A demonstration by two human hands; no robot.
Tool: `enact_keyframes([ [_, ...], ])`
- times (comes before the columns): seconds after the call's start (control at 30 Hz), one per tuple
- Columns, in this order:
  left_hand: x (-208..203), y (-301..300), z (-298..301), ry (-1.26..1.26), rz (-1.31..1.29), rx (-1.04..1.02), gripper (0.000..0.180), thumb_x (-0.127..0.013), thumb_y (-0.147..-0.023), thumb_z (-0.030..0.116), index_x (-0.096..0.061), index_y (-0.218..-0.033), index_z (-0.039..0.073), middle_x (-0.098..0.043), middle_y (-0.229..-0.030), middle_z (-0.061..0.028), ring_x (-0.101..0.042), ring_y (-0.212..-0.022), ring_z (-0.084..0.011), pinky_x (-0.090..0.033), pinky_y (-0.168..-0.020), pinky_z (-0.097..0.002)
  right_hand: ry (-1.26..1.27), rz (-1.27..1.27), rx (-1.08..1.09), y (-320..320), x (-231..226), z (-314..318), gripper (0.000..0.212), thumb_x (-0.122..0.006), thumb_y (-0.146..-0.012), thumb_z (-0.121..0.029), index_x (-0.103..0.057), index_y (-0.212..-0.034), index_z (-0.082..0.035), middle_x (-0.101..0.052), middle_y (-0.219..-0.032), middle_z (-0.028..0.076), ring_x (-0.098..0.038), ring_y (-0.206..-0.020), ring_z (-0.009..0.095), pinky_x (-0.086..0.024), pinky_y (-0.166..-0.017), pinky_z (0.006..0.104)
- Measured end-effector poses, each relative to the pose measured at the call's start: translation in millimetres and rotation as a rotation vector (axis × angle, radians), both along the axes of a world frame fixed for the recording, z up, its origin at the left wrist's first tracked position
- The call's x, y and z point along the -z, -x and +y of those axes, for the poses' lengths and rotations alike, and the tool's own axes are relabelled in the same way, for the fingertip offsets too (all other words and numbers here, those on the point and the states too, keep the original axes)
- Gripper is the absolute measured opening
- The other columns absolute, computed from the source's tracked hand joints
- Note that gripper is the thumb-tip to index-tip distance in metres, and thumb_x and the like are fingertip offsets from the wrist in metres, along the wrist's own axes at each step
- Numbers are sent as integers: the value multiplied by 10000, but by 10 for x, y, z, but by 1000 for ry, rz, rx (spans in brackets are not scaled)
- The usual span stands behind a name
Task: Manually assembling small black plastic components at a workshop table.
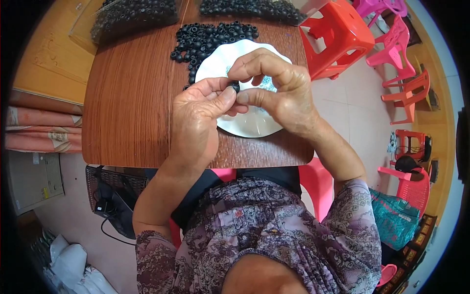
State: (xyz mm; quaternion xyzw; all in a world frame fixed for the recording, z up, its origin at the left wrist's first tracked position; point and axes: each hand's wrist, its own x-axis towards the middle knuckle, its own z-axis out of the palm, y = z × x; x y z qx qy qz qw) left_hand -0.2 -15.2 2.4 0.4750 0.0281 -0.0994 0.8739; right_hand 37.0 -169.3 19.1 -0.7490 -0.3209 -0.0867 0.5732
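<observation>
A small round black piece (235,86) is pinched between the fingertips of both hands, above a white plate with a wavy rim (245,129). My left hand (196,110) grips it with thumb and fingers from the left. From the right, my right hand (289,93) closes its thumb and index finger around it. Fingers cover much of the piece. Blue-green specks show in the plate beside my right hand; I cannot tell whether they are loose bits or a printed pattern. Just beyond the plate, a spread of hollow black pieces (210,40) lies on the brown wooden table (129,108).
Two clear bins of black pieces stand at the table's far side, one left (134,19) and one right (252,10). A red plastic stool (342,39) stands beyond the table's right edge. Pink and red chairs line the right wall. A black basket (115,196) sits below left.
</observation>
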Motion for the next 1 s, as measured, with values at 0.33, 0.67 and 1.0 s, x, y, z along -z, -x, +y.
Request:
enact_keyframes([
  [0.33, -28, -7, -22, 42, 30, -17, 218, -584, -854, 86, -589, -994, -81, -641, -903, -106, -588, -837, -141, -427, -809, -250, 128, -490, 201, -22, 117, 140, 339, -649, -515, 63, -548, -825, -33, -576, -825, 93, -524, -711, 272, -421, -612, 353],
  [0.67, -4, -80, -79, 140, -30, -158, 183, -579, -857, 45, -588, -990, -82, -628, -931, -100, -585, -850, -132, -438, -811, -233, 87, -749, 261, -190, 194, 258, 286, -643, -519, 20, -553, -786, -26, -573, -764, 85, -509, -649, 258, -409, -582, 326],
  [1.0, 78, -233, -41, 67, -79, -131, 205, -641, -817, 59, -607, -980, -60, -637, -896, -79, -590, -777, -128, -454, -753, -236, 122, -535, 236, -225, 156, 161, 344, -704, -535, 63, -599, -849, -30, -625, -857, 82, -581, -788, 253, -448, -676, 335],
])
